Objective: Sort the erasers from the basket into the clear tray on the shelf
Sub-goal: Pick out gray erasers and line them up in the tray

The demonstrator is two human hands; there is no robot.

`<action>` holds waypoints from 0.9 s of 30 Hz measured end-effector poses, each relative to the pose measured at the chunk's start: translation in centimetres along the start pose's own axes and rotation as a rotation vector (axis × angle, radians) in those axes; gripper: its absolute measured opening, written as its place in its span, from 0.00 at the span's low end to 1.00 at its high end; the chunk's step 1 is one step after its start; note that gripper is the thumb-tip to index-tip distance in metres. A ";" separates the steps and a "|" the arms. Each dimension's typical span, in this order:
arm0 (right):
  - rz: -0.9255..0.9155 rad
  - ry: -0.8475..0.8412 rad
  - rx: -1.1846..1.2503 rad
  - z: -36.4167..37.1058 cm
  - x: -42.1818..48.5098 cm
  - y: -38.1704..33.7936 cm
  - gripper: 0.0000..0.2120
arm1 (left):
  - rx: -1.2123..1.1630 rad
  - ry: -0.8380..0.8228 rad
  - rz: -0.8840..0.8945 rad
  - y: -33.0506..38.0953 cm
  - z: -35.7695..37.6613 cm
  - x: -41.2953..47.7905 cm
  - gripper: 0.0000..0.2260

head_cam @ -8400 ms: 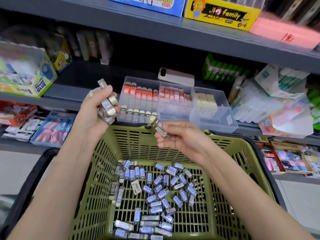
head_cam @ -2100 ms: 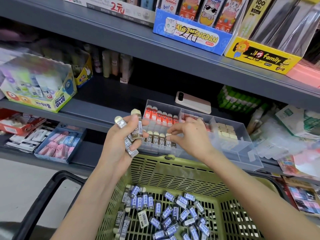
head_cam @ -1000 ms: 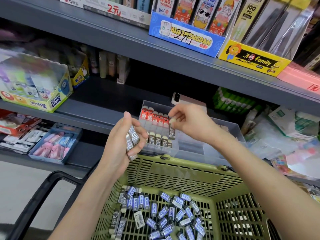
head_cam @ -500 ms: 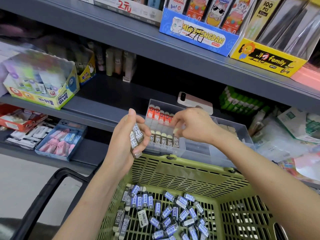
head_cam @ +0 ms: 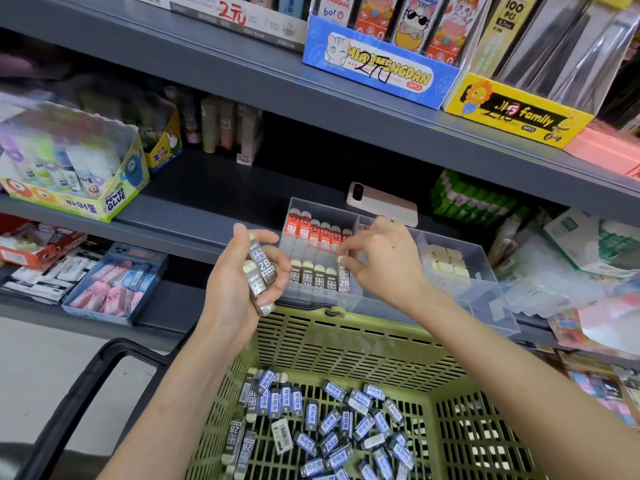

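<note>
Right now your right hand [head_cam: 384, 261] pinches the top of an upright eraser [head_cam: 344, 279] at the right end of the front row by the clear tray's [head_cam: 479, 301] front edge; your left hand [head_cam: 233, 292], just leftward, grips the spare erasers [head_cam: 261, 273], roughly upright.

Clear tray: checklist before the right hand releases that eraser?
1. Seating: eraser upright at the right end of the brown row in the clear tray: ok.
2. Grip: right hand pinches its top: ok.
3. Room further right in that row: cannot tell, the hand covers it.
4. Supply: left hand holds spare erasers: ok.
5. Finish: basket emptied: not ok, many loose erasers inside.
</note>
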State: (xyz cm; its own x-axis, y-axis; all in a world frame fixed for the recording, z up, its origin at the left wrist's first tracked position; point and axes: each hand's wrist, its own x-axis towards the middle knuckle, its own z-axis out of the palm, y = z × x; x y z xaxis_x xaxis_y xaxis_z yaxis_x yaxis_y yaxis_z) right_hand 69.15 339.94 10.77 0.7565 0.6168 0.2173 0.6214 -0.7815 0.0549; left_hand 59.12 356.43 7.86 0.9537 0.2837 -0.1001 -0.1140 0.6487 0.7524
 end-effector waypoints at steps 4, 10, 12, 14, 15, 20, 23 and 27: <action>-0.078 0.044 -0.028 0.2 -0.5 0.2 0.06 | 0.011 0.018 -0.011 0.0 -0.1 0.0 0.19; -0.048 -0.056 0.070 1.0 -1.1 -0.4 0.08 | 0.022 0.021 -0.014 0.0 0.0 0.0 0.19; -0.043 -0.018 0.075 0.9 -1.1 -0.3 0.09 | 0.025 0.021 -0.014 0.0 -0.1 0.0 0.19; -0.046 0.050 0.098 0.6 -1.3 -0.3 0.07 | 0.029 0.019 -0.012 0.0 0.0 0.0 0.19; -0.057 0.076 0.091 0.6 -1.4 -0.2 0.07 | 0.028 0.017 -0.012 0.0 0.0 0.0 0.19; -0.097 -0.046 -0.027 0.7 -1.2 -0.2 0.13 | 0.017 -0.005 -0.009 0.0 0.0 -0.1 0.20; -0.069 -0.062 -0.022 0.1 -1.0 -0.4 0.14 | 0.001 -0.026 -0.002 0.0 0.0 -0.1 0.21; -0.011 0.132 0.311 -1.4 -1.2 -2.4 0.10 | 0.005 -0.081 -0.019 -0.1 0.0 -0.1 0.27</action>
State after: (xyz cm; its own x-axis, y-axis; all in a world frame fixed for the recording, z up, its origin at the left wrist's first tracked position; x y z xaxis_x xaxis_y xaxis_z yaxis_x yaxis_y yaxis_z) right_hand 66.44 340.98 11.79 0.7294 0.5913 0.3441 0.6769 -0.6967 -0.2375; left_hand 59.06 356.34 7.74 0.9751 0.2132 -0.0615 -0.0946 0.6501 0.7539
